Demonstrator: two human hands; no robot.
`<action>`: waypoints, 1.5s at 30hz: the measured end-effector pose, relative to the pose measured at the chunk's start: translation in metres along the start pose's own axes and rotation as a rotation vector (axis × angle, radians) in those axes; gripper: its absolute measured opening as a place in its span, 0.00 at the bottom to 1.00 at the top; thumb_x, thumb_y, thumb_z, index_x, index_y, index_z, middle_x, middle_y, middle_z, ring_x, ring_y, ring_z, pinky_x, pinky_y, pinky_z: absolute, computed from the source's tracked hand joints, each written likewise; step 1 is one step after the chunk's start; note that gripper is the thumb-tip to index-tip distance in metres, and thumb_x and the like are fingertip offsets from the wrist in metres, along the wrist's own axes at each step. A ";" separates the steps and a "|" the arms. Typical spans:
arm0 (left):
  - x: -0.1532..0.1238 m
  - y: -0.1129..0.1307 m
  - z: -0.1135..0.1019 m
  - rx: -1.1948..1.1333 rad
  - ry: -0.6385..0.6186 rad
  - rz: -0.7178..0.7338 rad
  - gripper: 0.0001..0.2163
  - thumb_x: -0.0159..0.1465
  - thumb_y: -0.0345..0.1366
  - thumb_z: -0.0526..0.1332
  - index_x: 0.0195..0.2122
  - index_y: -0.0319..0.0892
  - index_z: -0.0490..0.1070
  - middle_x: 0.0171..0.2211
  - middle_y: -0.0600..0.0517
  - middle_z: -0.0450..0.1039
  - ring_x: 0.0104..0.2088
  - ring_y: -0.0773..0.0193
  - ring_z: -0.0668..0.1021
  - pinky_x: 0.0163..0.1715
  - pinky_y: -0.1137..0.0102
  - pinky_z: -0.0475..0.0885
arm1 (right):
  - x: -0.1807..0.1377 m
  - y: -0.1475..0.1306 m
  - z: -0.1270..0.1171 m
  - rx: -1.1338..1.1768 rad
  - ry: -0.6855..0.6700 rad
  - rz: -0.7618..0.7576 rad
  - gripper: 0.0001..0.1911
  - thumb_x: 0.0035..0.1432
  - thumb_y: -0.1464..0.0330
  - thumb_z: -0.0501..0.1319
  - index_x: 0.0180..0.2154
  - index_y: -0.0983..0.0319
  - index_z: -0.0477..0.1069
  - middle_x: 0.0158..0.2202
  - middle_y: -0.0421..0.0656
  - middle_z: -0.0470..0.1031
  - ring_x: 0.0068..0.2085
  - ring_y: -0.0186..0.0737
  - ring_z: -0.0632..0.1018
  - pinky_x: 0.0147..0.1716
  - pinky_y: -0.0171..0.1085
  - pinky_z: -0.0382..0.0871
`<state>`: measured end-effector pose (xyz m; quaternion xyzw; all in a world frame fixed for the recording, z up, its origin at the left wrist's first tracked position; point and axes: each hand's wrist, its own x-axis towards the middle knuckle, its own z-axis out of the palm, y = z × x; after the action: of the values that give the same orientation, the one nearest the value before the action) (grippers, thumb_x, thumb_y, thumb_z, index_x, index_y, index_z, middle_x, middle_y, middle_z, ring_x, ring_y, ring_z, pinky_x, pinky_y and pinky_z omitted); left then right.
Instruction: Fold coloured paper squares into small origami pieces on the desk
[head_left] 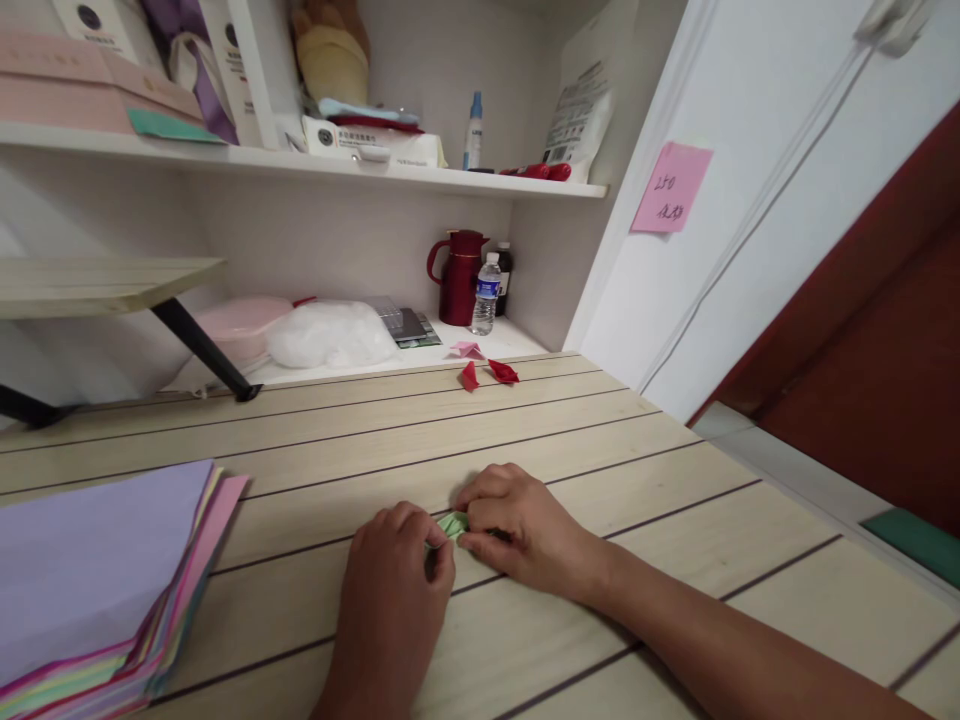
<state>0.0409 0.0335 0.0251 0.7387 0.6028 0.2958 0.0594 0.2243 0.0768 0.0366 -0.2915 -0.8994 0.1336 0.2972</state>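
Note:
A small piece of folded green paper [453, 525] is held just above or on the striped wooden table [300, 590]. My left hand [401, 570] pinches its left end between thumb and forefinger. From the other side, my right hand [517, 525] grips the right end with curled fingers. Much of the paper is hidden behind the fingers, so its full shape does not show. Farther back on the table lie two small red folded papers [503, 372], with a pink folded paper [467, 349] behind them.
A stack of coloured paper [97, 570] lies at the left. A black-legged riser [202, 340] stands behind it. At the back are a dark red jug [459, 280], a water bottle [486, 295] and a white plastic bag [330, 335]. A loaded shelf [300, 165] runs above.

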 end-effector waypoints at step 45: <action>-0.014 0.000 -0.023 -0.337 -0.198 0.042 0.16 0.48 0.24 0.63 0.35 0.48 0.63 0.55 0.49 0.65 0.54 0.55 0.72 0.50 0.58 0.68 | -0.011 0.002 -0.038 0.257 -0.159 0.073 0.13 0.56 0.75 0.68 0.43 0.58 0.75 0.37 0.40 0.73 0.37 0.35 0.75 0.39 0.33 0.69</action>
<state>0.0277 0.0145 0.0392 0.7560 0.5206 0.3197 0.2350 0.2555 0.0739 0.0604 -0.2721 -0.8843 0.2810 0.2548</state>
